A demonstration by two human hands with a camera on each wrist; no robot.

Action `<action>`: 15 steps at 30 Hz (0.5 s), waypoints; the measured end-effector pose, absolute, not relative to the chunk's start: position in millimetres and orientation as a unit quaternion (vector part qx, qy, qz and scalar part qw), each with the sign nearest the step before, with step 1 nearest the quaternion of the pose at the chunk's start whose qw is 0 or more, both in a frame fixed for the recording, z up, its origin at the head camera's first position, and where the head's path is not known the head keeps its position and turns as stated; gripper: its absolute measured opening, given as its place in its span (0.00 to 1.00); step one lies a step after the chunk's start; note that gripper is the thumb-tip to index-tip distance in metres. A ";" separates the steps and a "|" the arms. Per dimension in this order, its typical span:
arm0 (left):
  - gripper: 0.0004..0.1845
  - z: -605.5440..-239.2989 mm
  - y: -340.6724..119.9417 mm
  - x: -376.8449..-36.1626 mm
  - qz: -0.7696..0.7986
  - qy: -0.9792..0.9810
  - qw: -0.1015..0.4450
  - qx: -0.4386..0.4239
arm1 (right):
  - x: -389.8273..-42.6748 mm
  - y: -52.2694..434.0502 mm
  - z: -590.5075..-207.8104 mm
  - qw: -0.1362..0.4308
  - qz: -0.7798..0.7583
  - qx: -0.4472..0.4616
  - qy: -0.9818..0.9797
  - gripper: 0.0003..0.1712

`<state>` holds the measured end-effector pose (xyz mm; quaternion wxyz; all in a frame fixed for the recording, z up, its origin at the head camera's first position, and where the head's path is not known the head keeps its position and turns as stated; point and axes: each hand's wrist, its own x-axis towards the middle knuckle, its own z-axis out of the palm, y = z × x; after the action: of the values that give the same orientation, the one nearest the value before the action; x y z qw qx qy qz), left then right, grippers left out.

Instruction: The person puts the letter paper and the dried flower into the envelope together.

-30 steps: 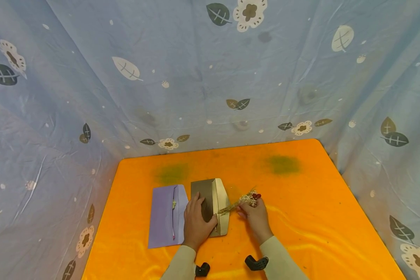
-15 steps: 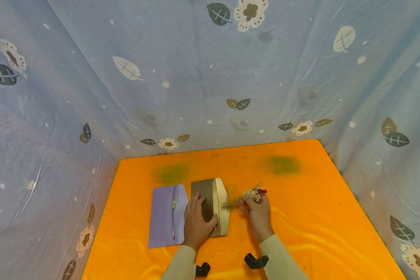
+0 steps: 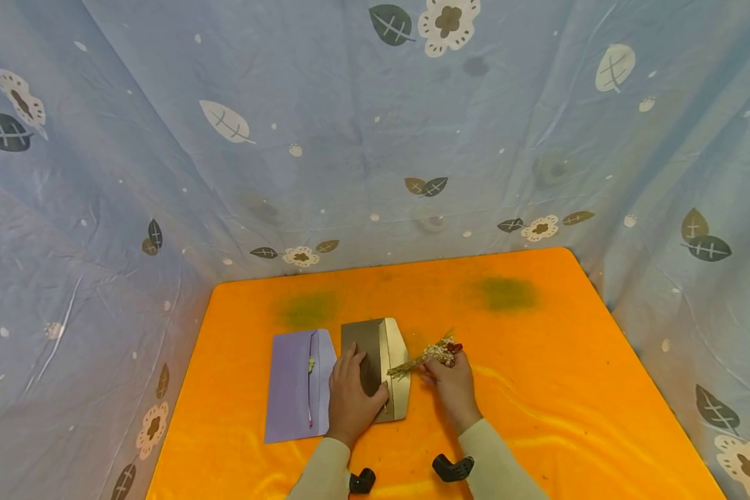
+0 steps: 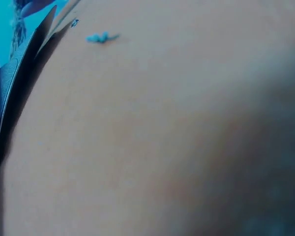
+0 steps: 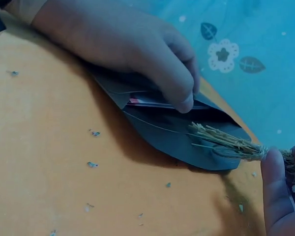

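Note:
My left hand (image 3: 352, 396) lies over the dark brown envelope (image 3: 367, 338), with its thumb at the mouth of the pocket. In the right wrist view that mouth gapes, and a pale item with a reddish end (image 5: 146, 102) shows inside. The fingers of my right hand (image 3: 456, 385) pinch a small bunch of dried flowers (image 3: 439, 349) near its tie. Its red and cream heads point away to the right. The cut stems (image 5: 221, 137) hang over the envelope's unfolded flap (image 3: 401, 389), outside the pocket. My left wrist view shows mostly blurred cloth.
A purple envelope (image 3: 289, 389) with its flap unfolded lies left of the brown one, a small yellowish piece and a pinkish stick at its mouth. Crumbs (image 5: 92, 164) are scattered on the orange cloth (image 3: 537, 347). Patterned blue curtains (image 3: 350, 139) enclose the table.
My right hand first shifted slightly right with the dried flowers, then came back left, so the stems are over the flap again. The left hand and both envelopes have stayed put.

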<state>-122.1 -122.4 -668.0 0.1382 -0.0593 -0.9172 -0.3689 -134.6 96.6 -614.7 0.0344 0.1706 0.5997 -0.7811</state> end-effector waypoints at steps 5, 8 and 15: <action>0.38 -668.0 -122.7 -122.0 -0.370 -0.917 0.138 -0.060 | -136.4 96.0 -615.4 0.026 -0.792 0.166 0.587 0.25; 0.38 -668.7 -122.7 -122.2 -0.369 -0.917 0.137 -0.060 | -135.9 94.6 -614.0 0.026 -0.794 0.162 0.586 0.25; 0.38 -669.4 -122.6 -122.2 -0.370 -0.916 0.141 -0.063 | -133.8 90.0 -615.8 0.035 -0.787 0.161 0.594 0.26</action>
<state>-122.2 -122.6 -669.4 0.1411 -0.0630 -0.9162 -0.3696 -133.8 90.0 -615.8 0.0351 0.1612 0.5941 -0.7873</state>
